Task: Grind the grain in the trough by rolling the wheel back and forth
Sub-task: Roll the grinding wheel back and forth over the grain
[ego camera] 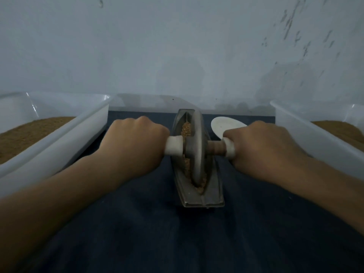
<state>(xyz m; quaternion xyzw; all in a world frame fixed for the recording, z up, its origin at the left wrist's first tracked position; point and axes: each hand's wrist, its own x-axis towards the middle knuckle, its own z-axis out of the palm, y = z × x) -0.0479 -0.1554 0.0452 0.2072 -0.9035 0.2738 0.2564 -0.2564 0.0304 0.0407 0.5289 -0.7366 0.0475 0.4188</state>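
A narrow grey metal trough [213,194] lies lengthwise on the dark blue cloth, pointing away from me. A grey metal wheel [197,146] stands upright in its groove, about midway along. Brown crushed grain [186,128] lies in the groove beyond the wheel and under its near edge. A white-wrapped handle [174,145] sticks out on each side of the wheel's axle. My left hand [134,144] grips the left handle. My right hand [262,148] grips the right handle [229,147]. Both fists hide most of the handles.
A white plastic tub [59,138] with brown grain stands at the left, another tub [315,140] with grain at the right. A white spoon-like scoop [222,125] lies behind my right hand. A pale wall rises just past the trough's far end.
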